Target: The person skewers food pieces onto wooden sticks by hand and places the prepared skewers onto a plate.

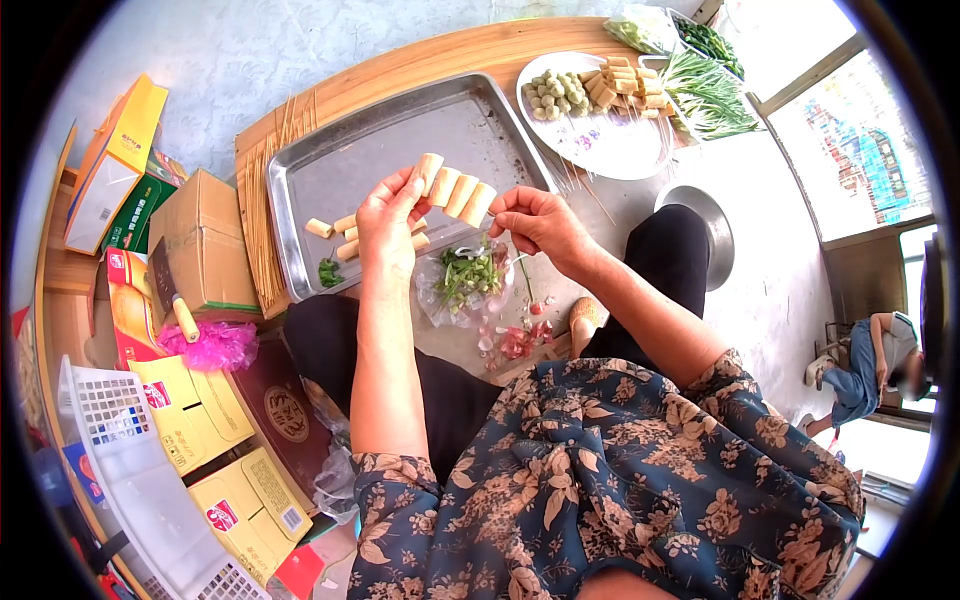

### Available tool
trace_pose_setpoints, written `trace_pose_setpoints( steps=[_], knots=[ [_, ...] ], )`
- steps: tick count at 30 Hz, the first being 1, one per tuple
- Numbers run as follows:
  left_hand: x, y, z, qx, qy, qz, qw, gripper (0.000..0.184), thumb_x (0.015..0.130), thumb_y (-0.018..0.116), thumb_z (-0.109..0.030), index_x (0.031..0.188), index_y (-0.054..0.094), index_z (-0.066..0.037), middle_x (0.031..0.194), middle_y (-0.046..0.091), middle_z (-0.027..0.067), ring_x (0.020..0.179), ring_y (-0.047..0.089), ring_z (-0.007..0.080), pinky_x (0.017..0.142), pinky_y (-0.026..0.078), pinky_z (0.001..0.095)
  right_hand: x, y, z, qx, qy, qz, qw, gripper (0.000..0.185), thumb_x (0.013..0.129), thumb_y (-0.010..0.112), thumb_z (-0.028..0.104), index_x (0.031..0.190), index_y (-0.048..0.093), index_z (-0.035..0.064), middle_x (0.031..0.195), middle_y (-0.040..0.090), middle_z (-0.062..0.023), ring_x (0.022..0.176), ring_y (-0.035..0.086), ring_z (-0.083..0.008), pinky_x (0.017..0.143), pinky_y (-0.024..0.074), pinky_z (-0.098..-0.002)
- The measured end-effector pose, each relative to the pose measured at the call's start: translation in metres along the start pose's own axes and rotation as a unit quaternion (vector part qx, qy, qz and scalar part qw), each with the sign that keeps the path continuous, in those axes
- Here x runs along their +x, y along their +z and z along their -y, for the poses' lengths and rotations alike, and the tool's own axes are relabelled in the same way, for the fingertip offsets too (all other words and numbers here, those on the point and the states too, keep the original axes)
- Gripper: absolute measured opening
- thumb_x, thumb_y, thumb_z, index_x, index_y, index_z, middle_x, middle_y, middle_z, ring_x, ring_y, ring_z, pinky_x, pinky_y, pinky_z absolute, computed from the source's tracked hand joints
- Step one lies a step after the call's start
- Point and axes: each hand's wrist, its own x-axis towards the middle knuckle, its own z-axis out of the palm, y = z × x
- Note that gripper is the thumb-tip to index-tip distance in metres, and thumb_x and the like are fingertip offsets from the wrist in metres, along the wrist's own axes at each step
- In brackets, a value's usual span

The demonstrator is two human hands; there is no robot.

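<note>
A short row of tan cylindrical rolls [463, 193], threaded side by side, is held up between my two hands above the near edge of a metal tray [400, 125]. My left hand [388, 212] is closed, pinching the roll at the left end. At the other end, my right hand [533, 218] pinches the thin skewer that runs through the rolls; most of the skewer is hidden. Several loose rolls [346, 224] lie in the tray beside my left wrist, partly covered by it. A small green leaf bunch [329, 272] rests in the tray's lower corner.
Bare wooden skewers [262, 220] line the table's left side. A white oval plate [600, 150] bears more rolls and greenish balls. Long green vegetables [705, 95] lie beyond it. Herb trimmings [468, 275] are on the floor, near a metal basin [708, 225]. Boxes [208, 245] stand at left; another person sits far right.
</note>
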Motion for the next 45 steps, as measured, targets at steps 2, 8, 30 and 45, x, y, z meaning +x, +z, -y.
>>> trace_pose_setpoints(
  steps=[2,8,30,45],
  knots=[
    [0.0,0.0,0.0,0.001,-0.003,0.003,1.0,0.022,0.085,0.064,-0.01,0.105,0.061,-0.002,0.095,0.064,0.0051,0.082,0.061,0.0117,0.074,0.05,0.0247,0.0,0.001,0.0,-0.01,-0.004,-0.005,1.0,0.006,0.089,0.056,0.008,0.094,0.057,0.0031,0.08,0.064,-0.0056,0.048,0.041,-0.0035,0.043,0.031,-0.0168],
    [0.0,-0.002,0.0,0.017,-0.009,0.006,1.0,0.024,0.084,0.066,-0.015,0.104,0.061,-0.002,0.093,0.064,0.0038,0.083,0.06,0.0115,0.074,0.05,0.0252,0.001,0.005,0.002,-0.015,-0.009,-0.006,1.0,0.006,0.089,0.057,0.008,0.093,0.056,0.0026,0.078,0.063,-0.0056,0.049,0.042,-0.0041,0.043,0.0316,-0.0173],
    [0.005,0.013,0.02,0.021,0.127,-0.12,0.984,0.027,0.087,0.065,-0.018,0.104,0.053,-0.001,0.097,0.057,0.0047,0.089,0.053,0.0112,0.08,0.044,0.0233,-0.031,0.026,-0.02,-0.042,0.012,0.005,0.999,0.012,0.093,0.051,0.012,0.096,0.058,0.0021,0.062,0.053,0.0012,0.05,0.044,-0.0043,0.044,0.0322,-0.0189],
    [0.005,0.016,0.021,0.013,0.125,-0.102,0.987,0.034,0.085,0.067,-0.016,0.108,0.05,0.002,0.1,0.056,0.0075,0.091,0.054,0.0126,0.081,0.045,0.0242,-0.02,0.031,-0.018,0.008,0.004,-0.004,1.0,0.013,0.093,0.052,0.014,0.093,0.059,0.0029,0.062,0.052,0.0013,0.05,0.04,-0.0033,0.044,0.0291,-0.0183]
  ],
)
